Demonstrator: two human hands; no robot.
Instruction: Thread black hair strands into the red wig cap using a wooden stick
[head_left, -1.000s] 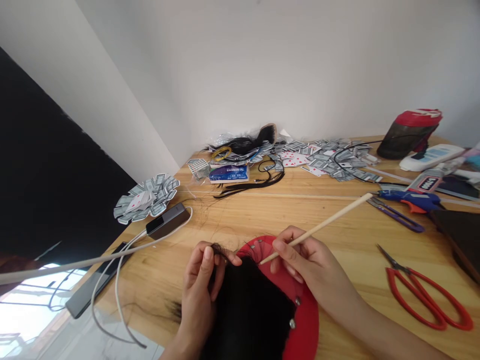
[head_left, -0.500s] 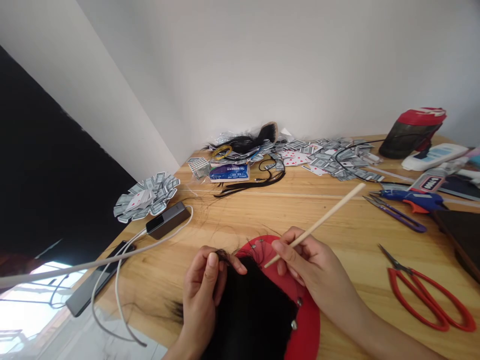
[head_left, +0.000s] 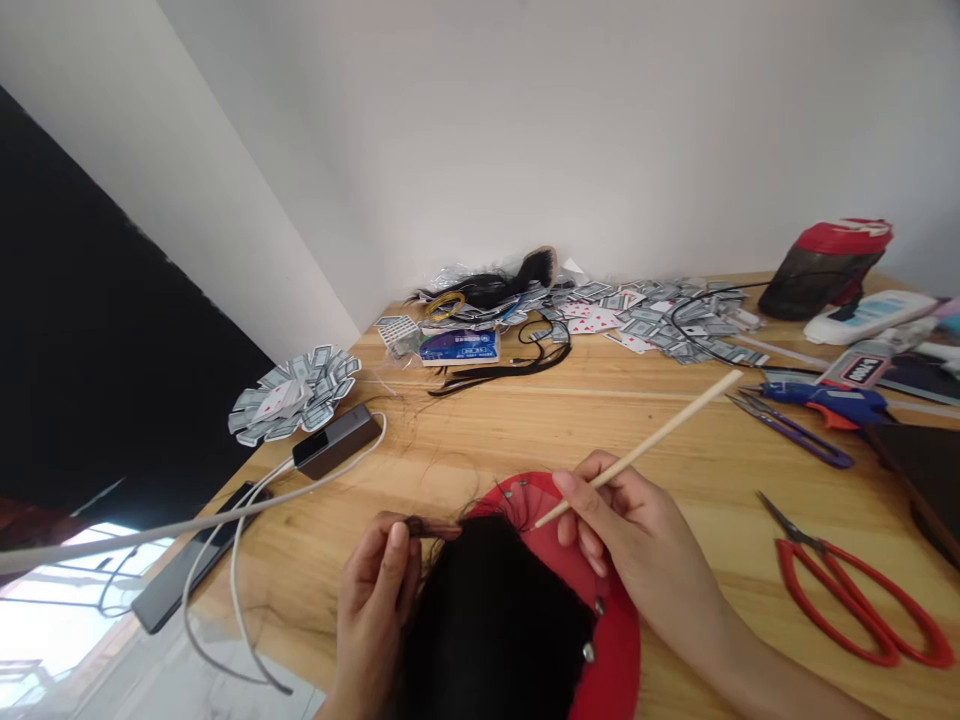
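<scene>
A mass of black hair (head_left: 495,620) lies over a rounded red form (head_left: 619,650), fixed along its right edge by small metallic pins (head_left: 589,652). My left hand (head_left: 379,580), at the hair's upper left, pinches a thin dark lock of hair (head_left: 431,528) between thumb and fingers. In my right hand (head_left: 622,520) is a thin pale wooden stick (head_left: 645,445), gripped like a pen. Its lower tip points down at the red form near the hair's upper right edge; whether it touches cannot be made out.
Red-handled scissors (head_left: 855,595), purple snips (head_left: 795,430) and a blue glue gun (head_left: 832,398) lie at right. Playing cards (head_left: 660,320) and a blue packet (head_left: 459,347) are at the back. A power bank (head_left: 337,440), white cable (head_left: 232,575) and phone (head_left: 196,560) sit at left.
My left hand has moved left with the lock, drawing it away from the rest of the hair. My right hand and the stick have shifted slightly right and up.
</scene>
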